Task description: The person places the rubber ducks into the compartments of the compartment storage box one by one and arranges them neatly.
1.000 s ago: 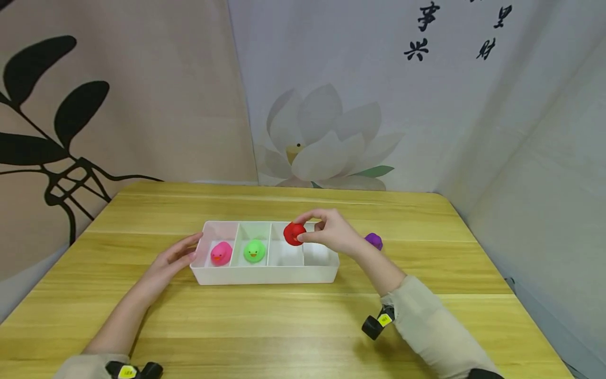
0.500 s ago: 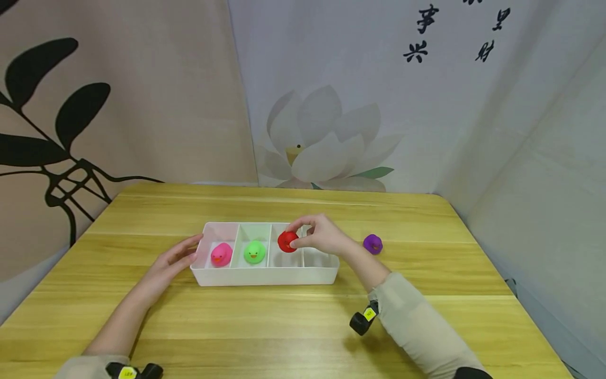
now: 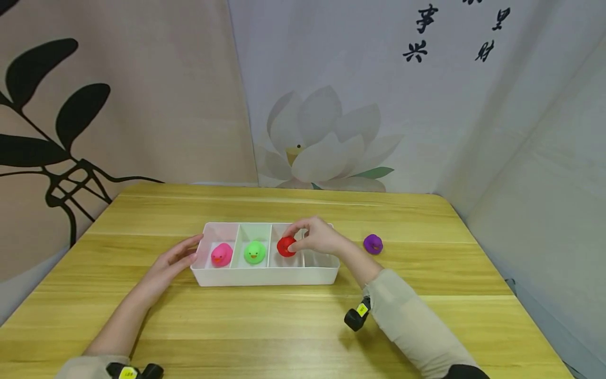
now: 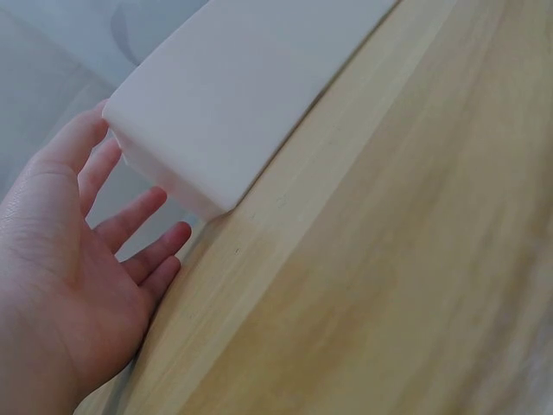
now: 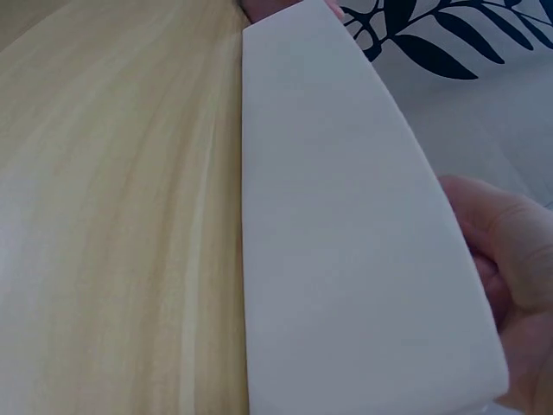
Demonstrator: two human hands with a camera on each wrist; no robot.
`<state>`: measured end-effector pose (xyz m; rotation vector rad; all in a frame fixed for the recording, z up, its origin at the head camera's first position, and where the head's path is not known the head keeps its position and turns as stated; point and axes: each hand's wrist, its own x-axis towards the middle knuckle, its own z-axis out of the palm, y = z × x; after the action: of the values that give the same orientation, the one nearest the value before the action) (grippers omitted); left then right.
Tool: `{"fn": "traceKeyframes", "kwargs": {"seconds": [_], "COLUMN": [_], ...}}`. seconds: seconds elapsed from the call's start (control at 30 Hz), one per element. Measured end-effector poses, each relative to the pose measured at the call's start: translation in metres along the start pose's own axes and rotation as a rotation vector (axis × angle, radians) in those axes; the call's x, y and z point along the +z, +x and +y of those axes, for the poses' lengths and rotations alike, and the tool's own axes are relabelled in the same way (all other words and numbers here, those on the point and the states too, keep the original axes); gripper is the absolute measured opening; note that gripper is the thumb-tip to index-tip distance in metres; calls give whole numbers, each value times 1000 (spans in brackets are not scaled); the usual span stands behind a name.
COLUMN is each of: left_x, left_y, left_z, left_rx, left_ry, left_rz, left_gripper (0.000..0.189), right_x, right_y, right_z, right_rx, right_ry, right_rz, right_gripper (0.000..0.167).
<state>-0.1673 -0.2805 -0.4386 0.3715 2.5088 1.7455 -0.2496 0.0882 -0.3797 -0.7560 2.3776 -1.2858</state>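
A white divided tray (image 3: pixel 265 277) stands on the wooden table. A pink rubber duck (image 3: pixel 221 255) sits in its leftmost compartment and a green rubber duck (image 3: pixel 254 252) in the one beside it. Inside the third compartment, my right hand (image 3: pixel 318 237) pinches a red rubber duck (image 3: pixel 285 247) between thumb and fingers. The tray's wall (image 5: pixel 354 225) hides that duck in the right wrist view. At the tray's left end, my left hand (image 3: pixel 172 260) rests with its fingertips against the edge; its fingers (image 4: pixel 130 220) are spread and relaxed in the left wrist view.
A purple rubber duck (image 3: pixel 373 244) lies on the table right of the tray, beyond the right forearm. The tray's rightmost compartment is partly covered by my right hand. Printed curtains (image 3: pixel 189 105) hang behind the table (image 3: pixel 265 337).
My right hand has moved left and down with the red rubber duck, lowering it into the third compartment. The purple duck has come fully into view. The left hand has stayed put.
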Motion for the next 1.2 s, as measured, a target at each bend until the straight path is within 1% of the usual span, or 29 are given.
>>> {"fn": "traceKeyframes", "kwargs": {"seconds": [0.2,0.33,0.47,0.67,0.83,0.97,1.2], "left_x": [0,0,0,0,-1,-1,-1], "left_y": [0,0,-1,0,1,1,0], "left_z": [-1,0,1,1,2,2,2], "left_rx": [-2,-16,-14,-9,-13,-16,-18], "left_ry": [-3,9,9,7,12,14,15], "left_rz": [1,2,3,-1,-1,-1,-2], "left_gripper": [49,49,49,49,49,49,49], "right_x": [3,4,6,10,12,12,11], "right_y": [3,5,6,7,8,9,9], "right_z": [2,4,5,5,3,1,-5], "right_rx": [-13,1,16,38,75,101,115], "right_ry": [-46,-74,-85,-118,-162,-199,-248], "right_rz": [-24,-36,-51,-27,-3,-7,-38], "right_gripper": [22,21,21,21,20,20,19]}}
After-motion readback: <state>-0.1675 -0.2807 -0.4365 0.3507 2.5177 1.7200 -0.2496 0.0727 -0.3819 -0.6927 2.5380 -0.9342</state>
